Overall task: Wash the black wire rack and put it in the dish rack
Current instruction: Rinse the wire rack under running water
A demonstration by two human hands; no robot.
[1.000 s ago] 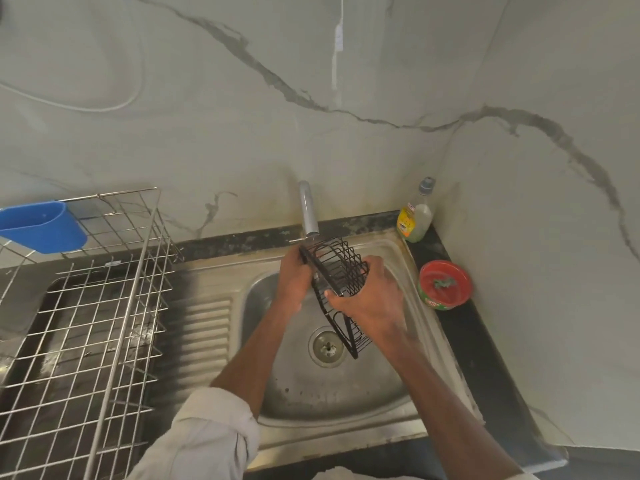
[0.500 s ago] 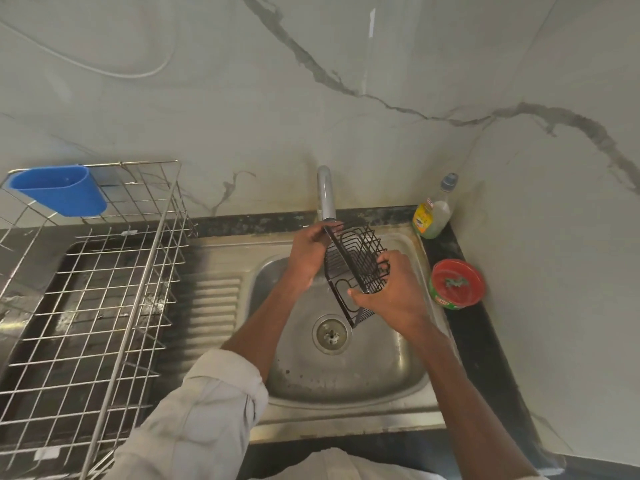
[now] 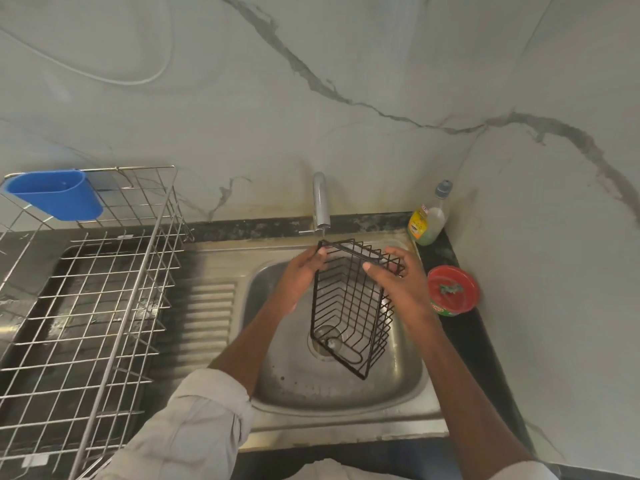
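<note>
The black wire rack (image 3: 349,306) hangs over the steel sink (image 3: 398,386), its long side pointing down toward the drain and its open side facing me. My left hand (image 3: 299,275) pinches the rack's upper left corner just below the tap (image 3: 320,200). My right hand (image 3: 398,282) grips the upper right rim, thumb across the top wire. The silver dish rack (image 3: 104,299) stands on the counter to the left of the sink, with nothing visible in it.
A blue plastic cup holder (image 3: 55,194) hangs on the dish rack's back left corner. A dish-soap bottle (image 3: 429,216) and a red round tub (image 3: 452,289) stand on the dark counter right of the sink. The marble wall closes in at the right.
The wire rack has turned from tilted and edge-on to hanging lengthwise with its open side toward me. Both hands shifted to its upper corners.
</note>
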